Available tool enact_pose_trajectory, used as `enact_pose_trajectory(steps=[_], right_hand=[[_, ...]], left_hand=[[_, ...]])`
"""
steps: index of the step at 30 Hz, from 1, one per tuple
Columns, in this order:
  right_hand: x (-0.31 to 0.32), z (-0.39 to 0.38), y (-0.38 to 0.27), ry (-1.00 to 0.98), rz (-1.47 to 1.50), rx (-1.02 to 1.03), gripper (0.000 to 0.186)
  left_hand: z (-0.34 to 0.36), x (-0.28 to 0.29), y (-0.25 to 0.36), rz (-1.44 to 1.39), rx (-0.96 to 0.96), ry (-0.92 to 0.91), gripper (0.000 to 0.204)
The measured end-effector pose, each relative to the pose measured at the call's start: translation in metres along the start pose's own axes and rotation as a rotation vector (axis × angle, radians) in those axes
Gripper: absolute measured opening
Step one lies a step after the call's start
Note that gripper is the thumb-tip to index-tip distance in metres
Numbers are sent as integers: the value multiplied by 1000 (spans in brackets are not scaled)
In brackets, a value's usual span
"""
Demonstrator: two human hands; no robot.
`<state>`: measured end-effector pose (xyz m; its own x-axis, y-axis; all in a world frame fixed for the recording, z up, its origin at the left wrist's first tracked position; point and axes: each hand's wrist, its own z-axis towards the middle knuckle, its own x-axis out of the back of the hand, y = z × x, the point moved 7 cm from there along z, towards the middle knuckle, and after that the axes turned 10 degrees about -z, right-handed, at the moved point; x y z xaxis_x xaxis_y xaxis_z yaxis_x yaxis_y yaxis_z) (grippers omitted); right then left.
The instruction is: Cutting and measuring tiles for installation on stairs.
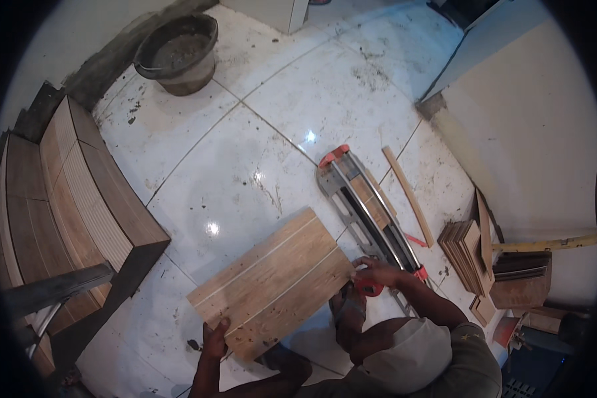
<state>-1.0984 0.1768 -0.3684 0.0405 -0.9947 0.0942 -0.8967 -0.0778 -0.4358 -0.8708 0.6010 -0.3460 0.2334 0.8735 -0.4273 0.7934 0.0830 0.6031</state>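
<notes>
Brown, wood-patterned tile [272, 282] sits slantwise before a co-worker [467, 365] in a pale cap [408, 358], between brown steps [89, 192] and a tile cutter [353, 211]. The co-worker's left hand [215, 339] grips its lower-left edge, thumb on top; the co-worker's right hand [377, 272] is at its right corner, by a red object [369, 288], grasp unclear. The wearer's own hands are out of view; their state cannot be told.

Dirty bucket [191, 82] on white tiled floor [205, 159], wood-look steps [86, 202] along the left
</notes>
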Motion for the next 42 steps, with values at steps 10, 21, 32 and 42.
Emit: enact_pose_trajectory(steps=[10,21,32,42], right_hand=[[10,-15,-27,186,-357,-42,79],[-33,-34,-130,390,-788,327,46],[-66,-13,-220,370,-518,786,46],[216,37,-47,931,-646,156,40]], left_hand=[[25,26,-65,-34,76,33,66],[18,16,-7,1450,328,119,67],[40,-94,-33,-150,91,-213,40],[25,-12,-23,-190,16,51,33]])
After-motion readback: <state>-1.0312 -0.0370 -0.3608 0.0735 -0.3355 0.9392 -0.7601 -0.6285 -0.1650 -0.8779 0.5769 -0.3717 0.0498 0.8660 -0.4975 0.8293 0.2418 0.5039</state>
